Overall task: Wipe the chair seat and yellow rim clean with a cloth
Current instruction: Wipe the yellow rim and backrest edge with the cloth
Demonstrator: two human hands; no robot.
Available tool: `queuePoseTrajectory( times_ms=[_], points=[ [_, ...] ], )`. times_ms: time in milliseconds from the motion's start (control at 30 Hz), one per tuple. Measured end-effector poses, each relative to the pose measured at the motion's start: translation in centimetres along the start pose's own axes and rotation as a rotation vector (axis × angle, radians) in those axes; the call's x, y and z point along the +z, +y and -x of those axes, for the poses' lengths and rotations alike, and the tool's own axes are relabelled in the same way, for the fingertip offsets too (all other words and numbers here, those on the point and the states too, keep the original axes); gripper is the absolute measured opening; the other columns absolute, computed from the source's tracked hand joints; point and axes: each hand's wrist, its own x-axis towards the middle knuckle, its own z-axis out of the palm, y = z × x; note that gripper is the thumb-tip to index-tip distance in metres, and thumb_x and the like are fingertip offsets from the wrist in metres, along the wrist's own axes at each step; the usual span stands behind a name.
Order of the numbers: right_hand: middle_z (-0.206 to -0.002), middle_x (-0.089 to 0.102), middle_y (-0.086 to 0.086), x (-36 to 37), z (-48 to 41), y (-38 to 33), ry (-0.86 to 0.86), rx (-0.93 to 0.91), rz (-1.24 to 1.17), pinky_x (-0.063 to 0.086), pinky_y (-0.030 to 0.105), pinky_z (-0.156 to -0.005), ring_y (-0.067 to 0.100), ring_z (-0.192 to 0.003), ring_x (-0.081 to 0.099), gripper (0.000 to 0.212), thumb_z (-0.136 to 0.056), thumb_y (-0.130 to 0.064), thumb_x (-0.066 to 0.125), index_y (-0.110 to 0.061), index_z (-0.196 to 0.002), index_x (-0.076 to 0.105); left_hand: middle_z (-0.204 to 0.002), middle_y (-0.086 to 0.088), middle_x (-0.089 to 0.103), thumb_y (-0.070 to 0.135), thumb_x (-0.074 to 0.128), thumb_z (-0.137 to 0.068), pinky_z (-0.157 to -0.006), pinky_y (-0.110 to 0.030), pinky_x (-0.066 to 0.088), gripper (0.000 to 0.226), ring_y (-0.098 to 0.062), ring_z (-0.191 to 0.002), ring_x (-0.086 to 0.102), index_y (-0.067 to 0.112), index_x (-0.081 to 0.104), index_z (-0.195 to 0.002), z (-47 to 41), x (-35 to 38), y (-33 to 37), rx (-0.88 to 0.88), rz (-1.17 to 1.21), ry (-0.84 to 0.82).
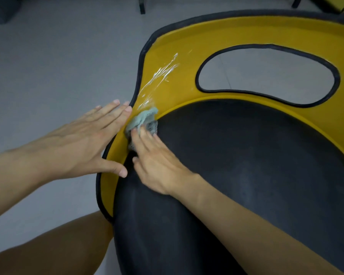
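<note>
Black seat (226,175) nearest me. Right hand (157,161) presses cloth (145,120) flat-fingered onto yellow rim (187,40) at seat's left edge. Left hand (83,143) spread flat, bracing rim. I should sweep firmly through white streaks (159,76) beyond the seat.

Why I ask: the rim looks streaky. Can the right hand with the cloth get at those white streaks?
Probably yes: the right hand presses the cloth on the yellow rim just below the white streaks, nothing lies between, and the left hand rests aside.
</note>
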Motion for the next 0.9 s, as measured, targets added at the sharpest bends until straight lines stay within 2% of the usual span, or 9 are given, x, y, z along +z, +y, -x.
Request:
queuePoseTrajectory(
  times_ms=[100,200,300,400,467,567,633,767,900],
  points=[
    [-0.161,0.013,0.016,1.2,1.0,0.1,-0.056,-0.085,0.119,0.010,0.043,-0.123,0.024,-0.151,0.006,0.066,-0.101,-0.033,0.040,-0.004,-0.154,0.014,-0.160,0.007,-0.032,0.105,0.016,-0.063,-0.123,-0.031,-0.007,0.128,-0.005,-0.147,-0.031,0.026,-0.035,-0.149,-0.3,-0.2,0.1,-0.025,0.007,-0.027],
    [-0.164,0.007,0.017,0.2,-1.2,1.4,-0.009,0.061,0.125,0.008,0.046,-0.123,0.025,-0.152,-0.001,0.072,-0.102,-0.041,0.038,-0.003,-0.156,0.008,-0.159,0.007,-0.034,0.105,0.018,-0.061,-0.122,-0.027,-0.012,0.130,-0.004,-0.145,-0.033,0.025,-0.033,-0.150,-0.3,-0.4,0.7,-0.051,0.054,-0.046],
    [-0.164,0.001,0.016,-1.5,-2.9,2.8,0.025,0.185,0.058,0.007,0.046,-0.123,0.023,-0.152,-0.003,0.072,-0.103,-0.036,0.037,-0.004,-0.157,0.001,-0.156,0.008,-0.040,0.104,0.018,-0.059,-0.119,-0.024,-0.015,0.132,-0.002,-0.142,-0.037,0.025,-0.036,-0.149,-0.3,-0.9,1.4,-0.092,0.081,-0.095],
    [-0.165,0.000,0.015,-1.6,-2.4,1.9,0.040,0.183,-0.059,0.005,0.043,-0.124,0.020,-0.152,-0.005,0.071,-0.102,-0.028,0.039,-0.004,-0.157,-0.001,-0.156,0.008,-0.040,0.103,0.020,-0.056,-0.117,-0.023,-0.016,0.134,-0.002,-0.141,-0.038,0.024,-0.035,-0.150,-0.5,-1.3,1.8,-0.119,0.090,-0.116],
    [-0.163,0.007,0.017,-0.9,-1.0,0.2,0.007,0.089,-0.085,0.006,0.044,-0.124,0.021,-0.152,-0.002,0.072,-0.099,-0.025,0.042,-0.001,-0.156,0.004,-0.157,0.007,-0.038,0.100,0.022,-0.056,-0.116,-0.022,-0.018,0.134,-0.002,-0.142,-0.038,0.023,-0.033,-0.151,-0.4,-1.6,2.0,-0.125,0.108,-0.124],
    [-0.161,0.014,0.016,0.5,0.9,-0.8,-0.078,-0.064,0.016,0.009,0.046,-0.123,0.023,-0.152,0.005,0.070,-0.097,-0.027,0.042,-0.004,-0.155,0.010,-0.155,0.008,-0.040,0.100,0.027,-0.060,-0.114,-0.021,-0.020,0.133,-0.001,-0.141,-0.039,0.023,-0.034,-0.150,-0.4,-1.4,2.3,-0.139,0.131,-0.105],
    [-0.162,0.013,0.013,-0.2,-0.1,0.5,-0.039,-0.018,0.070,0.011,0.049,-0.122,0.023,-0.151,0.006,0.070,-0.097,-0.027,0.041,-0.006,-0.156,0.010,-0.156,0.008,-0.040,0.097,0.037,-0.066,-0.114,-0.020,-0.020,0.132,-0.001,-0.141,-0.038,0.023,-0.033,-0.150,-0.3,-1.3,2.8,-0.161,0.156,-0.096],
    [-0.165,-0.003,0.012,-2.7,-3.1,3.1,0.006,0.200,-0.039,0.005,0.047,-0.123,0.020,-0.152,-0.004,0.075,-0.098,-0.023,0.041,-0.008,-0.157,-0.003,-0.156,0.011,-0.038,0.089,0.049,-0.067,-0.114,-0.020,-0.018,0.134,-0.002,-0.144,-0.035,0.022,-0.029,-0.153,-0.6,-1.1,3.7,-0.216,0.233,-0.082],
    [-0.164,0.002,0.014,-2.2,-1.7,1.1,-0.006,0.127,-0.111,0.004,0.044,-0.124,0.021,-0.152,-0.003,0.081,-0.091,-0.019,0.047,-0.005,-0.157,0.001,-0.161,0.009,-0.032,0.083,0.056,-0.070,-0.117,-0.022,-0.014,0.133,-0.003,-0.145,-0.032,0.022,-0.026,-0.155,-0.8,-1.1,3.5,-0.232,0.259,-0.078]
  ],
)
